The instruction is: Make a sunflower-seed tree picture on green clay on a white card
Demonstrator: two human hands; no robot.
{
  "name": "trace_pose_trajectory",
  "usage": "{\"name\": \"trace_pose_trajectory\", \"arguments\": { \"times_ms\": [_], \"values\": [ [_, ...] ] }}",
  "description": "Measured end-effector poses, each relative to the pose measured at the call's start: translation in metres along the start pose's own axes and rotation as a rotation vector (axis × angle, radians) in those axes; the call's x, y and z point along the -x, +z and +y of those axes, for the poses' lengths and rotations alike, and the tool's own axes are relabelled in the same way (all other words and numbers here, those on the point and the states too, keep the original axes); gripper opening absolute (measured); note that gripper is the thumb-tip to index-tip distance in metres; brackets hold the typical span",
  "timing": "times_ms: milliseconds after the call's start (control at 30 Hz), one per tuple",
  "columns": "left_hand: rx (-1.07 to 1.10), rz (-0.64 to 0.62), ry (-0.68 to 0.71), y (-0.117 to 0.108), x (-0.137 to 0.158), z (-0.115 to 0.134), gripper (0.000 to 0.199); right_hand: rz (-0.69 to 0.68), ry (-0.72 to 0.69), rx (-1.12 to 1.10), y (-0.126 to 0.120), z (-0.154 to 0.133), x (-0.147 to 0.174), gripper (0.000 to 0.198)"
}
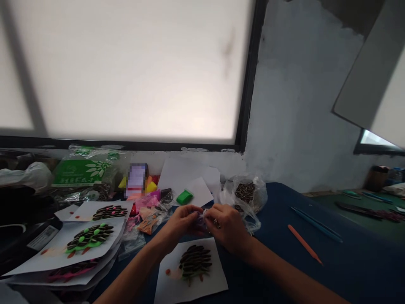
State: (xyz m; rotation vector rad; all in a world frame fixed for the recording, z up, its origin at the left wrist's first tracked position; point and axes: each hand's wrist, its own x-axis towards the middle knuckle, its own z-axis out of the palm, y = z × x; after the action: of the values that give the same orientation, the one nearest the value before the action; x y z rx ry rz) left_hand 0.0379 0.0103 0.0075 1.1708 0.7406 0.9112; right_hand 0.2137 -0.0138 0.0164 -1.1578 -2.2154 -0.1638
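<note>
Both of my hands meet above the table, pinching a small clear plastic bag [201, 218] with a purplish tint; its contents are mostly hidden by my fingers. My left hand [186, 219] grips its left side, and my right hand [226, 226] grips its right side. Just below them lies a white paper sheet [164, 283] bearing a hedgehog picture [195, 262]. Dark seeds form its spines, with a pale snout, an orange-brown nose and small brown feet. Behind my right hand, an open plastic bag of seeds [245, 192] rests on the blue table.
Stacked hedgehog pictures [90, 238] lie at left. Behind them are a green seed package [77, 171], a phone [136, 179] and small bags of colored clay [148, 219]. A green clay packet [184, 196] sits on white paper. An orange tool [304, 244] and a blue tool [316, 223] lie right.
</note>
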Motion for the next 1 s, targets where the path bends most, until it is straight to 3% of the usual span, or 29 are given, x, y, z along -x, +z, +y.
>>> {"name": "trace_pose_trajectory", "arguments": {
  "times_ms": [267, 567, 1000],
  "values": [
    [0.010, 0.047, 0.000, -0.006, -0.001, 0.000, 0.023, -0.004, -0.002, -0.143, -0.001, -0.001, 0.000, 0.014],
    [0.030, -0.038, -0.001, -0.007, 0.004, -0.004, 0.041, -0.022, 0.079, -0.248, 0.000, 0.001, 0.000, 0.016],
    [0.010, -0.004, -0.028, -0.011, 0.002, -0.003, 0.045, -0.004, 0.247, -0.490, 0.001, -0.001, -0.001, 0.013]
  ]
}}
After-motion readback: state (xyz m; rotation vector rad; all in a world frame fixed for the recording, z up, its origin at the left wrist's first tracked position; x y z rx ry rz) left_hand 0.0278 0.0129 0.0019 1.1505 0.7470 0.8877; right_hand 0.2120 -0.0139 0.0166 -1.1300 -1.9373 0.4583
